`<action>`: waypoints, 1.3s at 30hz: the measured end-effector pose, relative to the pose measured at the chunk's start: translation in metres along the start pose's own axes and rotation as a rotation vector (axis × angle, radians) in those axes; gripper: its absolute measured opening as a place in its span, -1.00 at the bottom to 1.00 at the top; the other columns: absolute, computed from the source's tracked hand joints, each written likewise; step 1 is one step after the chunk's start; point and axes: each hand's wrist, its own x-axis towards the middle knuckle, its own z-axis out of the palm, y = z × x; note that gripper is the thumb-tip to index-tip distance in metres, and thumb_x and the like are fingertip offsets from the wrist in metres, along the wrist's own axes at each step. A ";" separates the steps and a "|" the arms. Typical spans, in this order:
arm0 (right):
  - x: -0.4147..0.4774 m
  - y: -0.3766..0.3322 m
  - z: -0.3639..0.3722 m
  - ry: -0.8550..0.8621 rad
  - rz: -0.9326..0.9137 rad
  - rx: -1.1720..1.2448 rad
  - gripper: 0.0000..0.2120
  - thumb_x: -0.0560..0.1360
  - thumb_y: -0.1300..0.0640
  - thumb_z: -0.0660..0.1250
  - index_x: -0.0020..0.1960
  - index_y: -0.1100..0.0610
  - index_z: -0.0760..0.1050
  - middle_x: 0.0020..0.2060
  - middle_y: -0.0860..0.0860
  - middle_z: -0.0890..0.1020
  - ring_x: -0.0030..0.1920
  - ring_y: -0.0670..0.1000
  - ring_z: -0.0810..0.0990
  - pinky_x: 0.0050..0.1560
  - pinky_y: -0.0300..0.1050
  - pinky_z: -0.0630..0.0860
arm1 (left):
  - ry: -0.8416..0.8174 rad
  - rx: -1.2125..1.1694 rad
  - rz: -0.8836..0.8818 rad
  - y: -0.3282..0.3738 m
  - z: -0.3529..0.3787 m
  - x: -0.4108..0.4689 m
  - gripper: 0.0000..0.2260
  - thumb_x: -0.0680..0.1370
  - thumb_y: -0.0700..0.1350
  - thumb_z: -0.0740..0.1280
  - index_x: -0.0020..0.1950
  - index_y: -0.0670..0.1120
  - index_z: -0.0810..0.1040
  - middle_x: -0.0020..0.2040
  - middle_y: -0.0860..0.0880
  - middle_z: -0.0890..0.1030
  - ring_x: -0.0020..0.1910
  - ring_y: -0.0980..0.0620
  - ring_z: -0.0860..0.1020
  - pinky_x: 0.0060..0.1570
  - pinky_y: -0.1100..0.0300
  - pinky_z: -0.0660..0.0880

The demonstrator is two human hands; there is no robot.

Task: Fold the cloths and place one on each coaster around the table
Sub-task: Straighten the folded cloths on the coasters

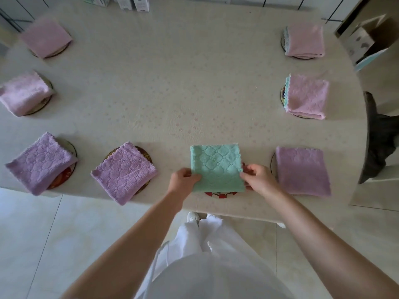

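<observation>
A folded green cloth (217,168) lies over a red-patterned coaster (220,194) at the table's near edge. My left hand (183,179) pinches its near left corner, and my right hand (258,179) pinches its near right edge. Several folded pink and purple cloths sit on coasters around the table: a purple cloth (124,172) and another (41,162) to the left, one (302,170) to the right, and pink ones (306,94), (304,39), (23,93), (45,37) farther off.
The table (172,83) wears a pale flowered cover. Boxes (133,3) stand at the far edge. A dark chair (377,137) sits at the right, with a cardboard box (362,39) beyond it. My white-clothed legs are below the near edge.
</observation>
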 end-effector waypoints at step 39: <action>-0.005 -0.071 0.076 0.006 -0.362 -0.553 -0.82 0.52 0.18 0.21 0.07 0.18 0.51 -0.04 0.06 0.61 0.01 0.07 0.56 0.04 -0.07 0.49 | 0.431 0.378 0.308 -0.012 -0.100 -0.011 -0.83 0.45 -0.26 0.32 -0.01 -0.07 0.60 -0.12 -0.02 0.62 -0.14 0.00 0.58 -0.19 0.22 0.42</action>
